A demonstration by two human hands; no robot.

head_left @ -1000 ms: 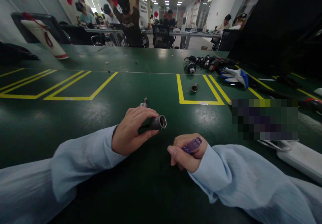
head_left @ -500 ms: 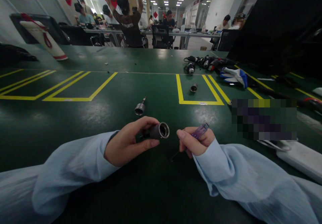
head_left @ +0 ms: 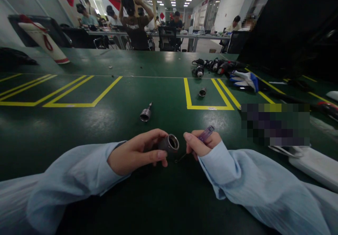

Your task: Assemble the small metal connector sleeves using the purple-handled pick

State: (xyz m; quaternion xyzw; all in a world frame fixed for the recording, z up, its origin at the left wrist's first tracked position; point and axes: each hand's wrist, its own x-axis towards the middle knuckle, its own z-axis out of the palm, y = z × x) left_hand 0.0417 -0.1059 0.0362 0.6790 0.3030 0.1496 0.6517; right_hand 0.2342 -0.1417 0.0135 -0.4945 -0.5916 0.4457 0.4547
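My left hand (head_left: pixel 137 154) is closed around a dark metal cylinder (head_left: pixel 166 144), whose hollow, bright-rimmed end faces right and slightly up. Its other end is hidden by my fingers. In my right hand (head_left: pixel 202 147) I grip a thin pick-like tool with a clear purple handle (head_left: pixel 206 133). The tool's slim shaft points down and left, and its small curled tip is just below and beside the cylinder, apart from its opening. Beyond my left hand lies a metal cup-shaped part with a thin shank (head_left: pixel 145 114).
A similar metal part (head_left: pixel 202 92) lies inside a yellow-taped box on the green table (head_left: pixel 148 90). Farther right are dark power tools with cables (head_left: pixel 200 73) and a blue-and-white glove (head_left: pixel 244 81). A white power strip (head_left: pixel 313 164) lies near my right sleeve. People sit beyond the table.
The cylinder has tilted so its opening faces a little more upward. My right hand has shifted slightly left, bringing the tool's tip closer to the cylinder.
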